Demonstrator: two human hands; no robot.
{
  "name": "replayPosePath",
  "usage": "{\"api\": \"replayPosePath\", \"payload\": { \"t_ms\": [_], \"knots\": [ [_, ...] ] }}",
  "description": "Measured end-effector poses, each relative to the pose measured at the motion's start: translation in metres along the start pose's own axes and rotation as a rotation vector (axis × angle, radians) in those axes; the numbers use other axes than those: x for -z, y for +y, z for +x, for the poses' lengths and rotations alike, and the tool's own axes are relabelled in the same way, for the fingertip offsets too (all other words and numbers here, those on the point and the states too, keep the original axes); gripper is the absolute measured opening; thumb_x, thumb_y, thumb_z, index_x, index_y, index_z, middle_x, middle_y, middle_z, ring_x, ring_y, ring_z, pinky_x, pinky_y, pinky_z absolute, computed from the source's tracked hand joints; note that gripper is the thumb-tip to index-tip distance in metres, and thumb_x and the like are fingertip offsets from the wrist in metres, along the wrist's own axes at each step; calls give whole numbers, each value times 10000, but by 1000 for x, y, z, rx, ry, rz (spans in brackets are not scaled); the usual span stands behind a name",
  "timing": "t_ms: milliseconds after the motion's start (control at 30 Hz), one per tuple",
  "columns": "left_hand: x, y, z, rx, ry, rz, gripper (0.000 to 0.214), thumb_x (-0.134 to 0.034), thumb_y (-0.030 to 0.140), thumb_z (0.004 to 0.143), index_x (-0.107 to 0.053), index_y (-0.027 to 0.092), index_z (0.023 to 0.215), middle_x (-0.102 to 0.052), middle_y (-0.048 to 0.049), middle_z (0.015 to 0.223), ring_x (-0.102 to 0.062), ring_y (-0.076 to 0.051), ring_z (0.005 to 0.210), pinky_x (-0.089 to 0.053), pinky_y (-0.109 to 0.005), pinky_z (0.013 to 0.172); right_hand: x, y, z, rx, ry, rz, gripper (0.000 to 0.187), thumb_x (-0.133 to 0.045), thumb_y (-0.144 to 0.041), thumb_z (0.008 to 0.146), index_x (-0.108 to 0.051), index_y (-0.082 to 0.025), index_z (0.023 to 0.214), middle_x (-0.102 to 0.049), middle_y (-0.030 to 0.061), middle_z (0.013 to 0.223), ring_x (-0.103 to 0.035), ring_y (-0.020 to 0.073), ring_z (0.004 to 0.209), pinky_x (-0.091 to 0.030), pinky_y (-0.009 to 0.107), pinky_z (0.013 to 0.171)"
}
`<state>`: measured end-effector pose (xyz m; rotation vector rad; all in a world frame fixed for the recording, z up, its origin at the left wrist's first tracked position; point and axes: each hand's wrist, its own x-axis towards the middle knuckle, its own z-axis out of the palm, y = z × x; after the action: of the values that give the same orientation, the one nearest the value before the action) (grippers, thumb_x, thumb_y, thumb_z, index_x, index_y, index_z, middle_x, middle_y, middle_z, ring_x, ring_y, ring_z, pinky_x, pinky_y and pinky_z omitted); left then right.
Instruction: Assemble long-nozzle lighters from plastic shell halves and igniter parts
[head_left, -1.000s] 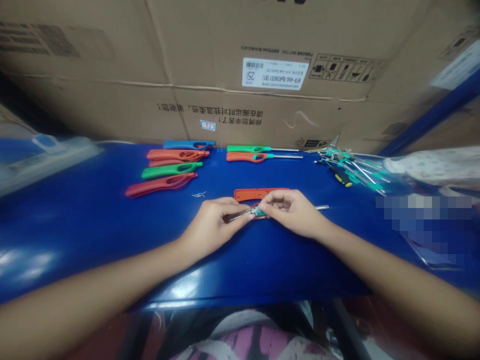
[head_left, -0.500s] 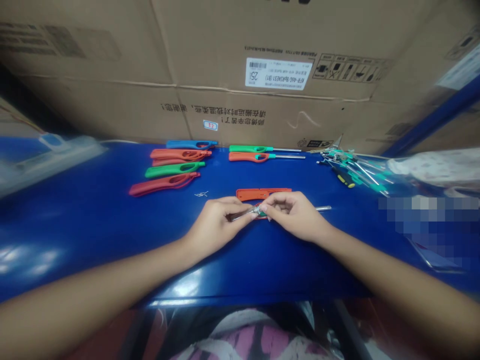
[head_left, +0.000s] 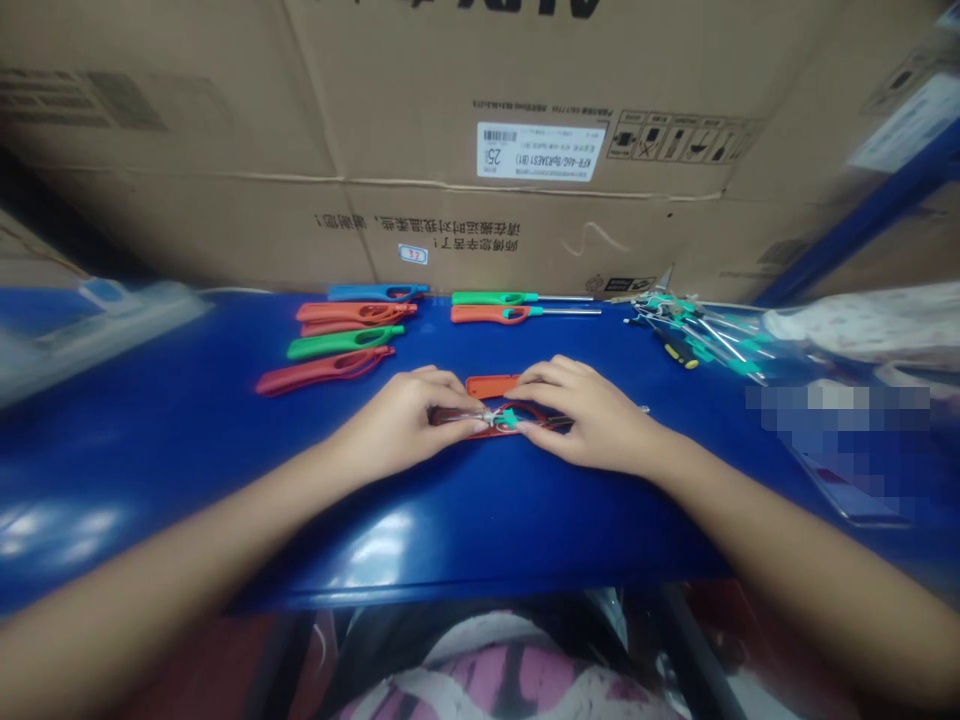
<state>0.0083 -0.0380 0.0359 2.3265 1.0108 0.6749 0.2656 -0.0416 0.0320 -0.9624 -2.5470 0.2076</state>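
Observation:
My left hand (head_left: 401,420) and my right hand (head_left: 589,415) meet at the middle of the blue table (head_left: 187,450). Together they pinch a lighter insert (head_left: 499,417), a thin metal rod with a teal piece, and hold it down onto an open red lighter shell (head_left: 491,386) lying on the table. My left fingers are closed on the rod's left end. My right fingers cover the shell's right part, pressed on the teal piece. A short metal tip (head_left: 643,409) shows past my right hand.
Red, green and blue lighter shells (head_left: 330,340) lie at the back left. Two assembled lighters (head_left: 517,306) lie behind my hands. A heap of teal inserts (head_left: 697,330) sits at the back right beside plastic bags (head_left: 862,330). Large cardboard boxes (head_left: 480,140) wall the back.
Both hands moved a little away from me and lowered the insert, held just above the table before, onto the red shell, which they now partly cover.

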Motion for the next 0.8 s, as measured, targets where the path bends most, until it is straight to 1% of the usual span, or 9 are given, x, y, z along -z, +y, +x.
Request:
{"api": "replayPosePath", "payload": {
  "t_ms": [100, 200, 300, 400, 533, 633, 700, 733, 800],
  "knots": [
    [3, 1, -1, -12, -62, 62, 181, -713, 324, 902, -798, 262, 1049, -723, -25, 910, -644, -171, 862, -483, -279, 785, -1, 5, -1, 35, -92, -58, 309, -635, -353, 928, -682, -244, 1214, -645, 89, 1191, -568, 261, 1069, -456, 434, 896],
    [2, 2, -4, -6, -106, 92, 208, -690, 283, 921, -782, 252, 1104, -711, -30, 918, -652, -165, 846, -486, -272, 769, -4, 6, -1, 33, -111, -62, 338, -639, -345, 925, -673, -247, 1247, -625, 97, 1185, -553, 263, 1070, -461, 438, 900],
    [-2, 1, -6, 8, -100, 101, 238, -689, 255, 921, -758, 237, 1149, -712, -32, 977, -668, -160, 859, -493, -264, 780, -5, 5, -1, 32, -132, -44, 369, -617, -334, 942, -648, -249, 1299, -609, 103, 1206, -540, 266, 1100, -462, 444, 926],
    [-5, -1, -7, 33, -82, 135, 227, -716, 248, 899, -745, 228, 1123, -717, -29, 996, -673, -174, 897, -494, -264, 791, -5, 3, -1, 27, -156, -28, 382, -587, -342, 961, -627, -246, 1329, -601, 110, 1230, -531, 272, 1115, -461, 464, 946],
    [-9, -3, -7, 67, -55, 193, 170, -752, 273, 868, -718, 204, 1019, -705, -20, 936, -659, -176, 846, -477, -256, 721, -6, 3, 0, 25, -170, -26, 357, -551, -347, 985, -628, -247, 1319, -598, 110, 1230, -529, 271, 1104, -459, 475, 945],
    [-8, -4, -6, 77, -51, 189, 232, -798, 296, 824, -703, 198, 1012, -702, -12, 918, -650, -166, 803, -459, -244, 668, -7, 4, -1, 24, -165, -39, 332, -533, -327, 996, -638, -247, 1301, -599, 107, 1213, -528, 267, 1099, -457, 469, 936],
    [-6, -3, -6, 68, -47, 178, 276, -822, 315, 798, -710, 196, 1020, -705, -13, 920, -652, -165, 797, -457, -243, 662, -8, 5, -1, 19, -164, -44, 328, -543, -321, 991, -640, -250, 1297, -599, 103, 1204, -529, 266, 1099, -455, 465, 933],
    [-5, -2, -6, 56, -50, 173, 264, -816, 318, 805, -720, 196, 1019, -707, -16, 924, -655, -165, 804, -462, -245, 675, -7, 5, -1, 16, -166, -45, 329, -547, -319, 989, -640, -249, 1298, -599, 102, 1201, -529, 264, 1098, -455, 462, 932],
    [-3, 0, -6, 31, -59, 165, 190, -756, 316, 866, -747, 204, 1018, -708, -24, 932, -663, -166, 823, -475, -252, 711, -7, 5, -2, 10, -172, -44, 332, -547, -317, 990, -640, -246, 1301, -599, 100, 1196, -532, 261, 1092, -454, 457, 929]
  ]
}}
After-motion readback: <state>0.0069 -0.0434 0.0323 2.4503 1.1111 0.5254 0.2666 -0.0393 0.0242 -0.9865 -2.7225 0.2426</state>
